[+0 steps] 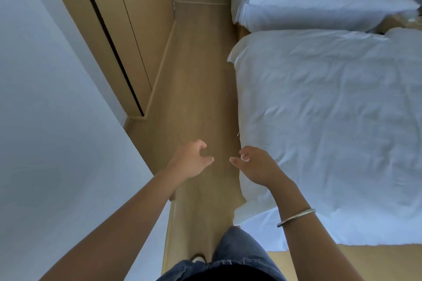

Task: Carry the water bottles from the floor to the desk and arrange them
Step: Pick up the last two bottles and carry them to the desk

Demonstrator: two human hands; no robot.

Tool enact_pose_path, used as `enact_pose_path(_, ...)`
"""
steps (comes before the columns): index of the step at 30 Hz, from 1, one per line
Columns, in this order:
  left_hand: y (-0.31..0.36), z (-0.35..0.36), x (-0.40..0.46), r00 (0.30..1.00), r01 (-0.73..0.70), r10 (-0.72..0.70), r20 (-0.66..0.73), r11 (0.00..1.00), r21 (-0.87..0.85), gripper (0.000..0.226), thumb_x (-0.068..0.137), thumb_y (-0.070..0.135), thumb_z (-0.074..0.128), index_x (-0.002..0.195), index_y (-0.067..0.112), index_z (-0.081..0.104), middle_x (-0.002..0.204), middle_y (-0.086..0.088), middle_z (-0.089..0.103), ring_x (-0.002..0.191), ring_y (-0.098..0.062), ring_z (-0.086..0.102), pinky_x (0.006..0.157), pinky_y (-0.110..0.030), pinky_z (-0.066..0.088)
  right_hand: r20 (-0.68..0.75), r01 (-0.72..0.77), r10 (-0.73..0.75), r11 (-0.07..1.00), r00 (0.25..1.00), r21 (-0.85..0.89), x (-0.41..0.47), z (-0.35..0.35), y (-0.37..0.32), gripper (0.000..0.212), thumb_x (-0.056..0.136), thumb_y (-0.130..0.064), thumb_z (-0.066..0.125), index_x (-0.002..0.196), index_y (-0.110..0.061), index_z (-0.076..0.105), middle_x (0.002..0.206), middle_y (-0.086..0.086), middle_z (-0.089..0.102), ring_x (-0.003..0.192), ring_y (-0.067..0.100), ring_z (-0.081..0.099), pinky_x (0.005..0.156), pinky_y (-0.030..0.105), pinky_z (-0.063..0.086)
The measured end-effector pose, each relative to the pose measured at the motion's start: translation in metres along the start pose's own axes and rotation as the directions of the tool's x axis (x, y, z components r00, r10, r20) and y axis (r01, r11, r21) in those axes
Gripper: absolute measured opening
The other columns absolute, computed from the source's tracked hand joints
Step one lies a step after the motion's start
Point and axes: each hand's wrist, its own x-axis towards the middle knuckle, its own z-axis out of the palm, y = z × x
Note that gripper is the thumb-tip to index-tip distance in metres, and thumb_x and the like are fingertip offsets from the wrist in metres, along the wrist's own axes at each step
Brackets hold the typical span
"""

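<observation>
While the person stands on the wooden floor (201,98) between a white wall (45,121) and a bed (331,121) with white bedding, both arms reach forward. Left hand (191,162) and right hand (255,166) hang loosely curled, grasping nothing, fingertips near each other. No water bottles or desk are in view. A metal bangle (296,217) circles the right wrist.

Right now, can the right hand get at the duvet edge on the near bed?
Probably yes. The right hand hangs empty, fingers loosely curled, right beside the duvet edge, with nothing visible between them. No water bottles show in this view.
</observation>
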Motion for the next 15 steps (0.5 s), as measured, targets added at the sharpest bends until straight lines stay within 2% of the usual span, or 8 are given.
enact_pose_path(9, 0.038, -0.026, 0.134, 1.000, -0.007, 0.007, -0.010, 0.999, -0.037, 0.052, 0.088, 0.033, 0.059, 0.135, 0.015, 0.044, 0.143, -0.001, 0.043, 0.130, -0.018, 0.044, 0.103, -0.032, 0.037, -0.003, 0.006, -0.006, 0.999, 1.000, 0.036, 0.129, -0.061, 0.000, 0.052, 0.092, -0.045, 0.049, 0.131, -0.010, 0.047, 0.131, 0.007, 0.053, 0.118, 0.023, 0.051, 0.092, 0.027, 0.038)
enact_pose_path(15, 0.087, -0.054, 0.238, 0.999, 0.015, -0.018, -0.043, 0.998, -0.067, 0.051, 0.087, 0.034, 0.061, 0.133, 0.017, 0.046, 0.141, 0.000, 0.045, 0.128, -0.017, 0.046, 0.102, -0.033, 0.039, 0.001, 0.038, -0.038, 0.999, 0.999, -0.034, 0.229, -0.131, -0.002, 0.052, 0.093, -0.045, 0.048, 0.131, -0.010, 0.045, 0.132, 0.008, 0.052, 0.119, 0.025, 0.050, 0.096, 0.031, 0.039)
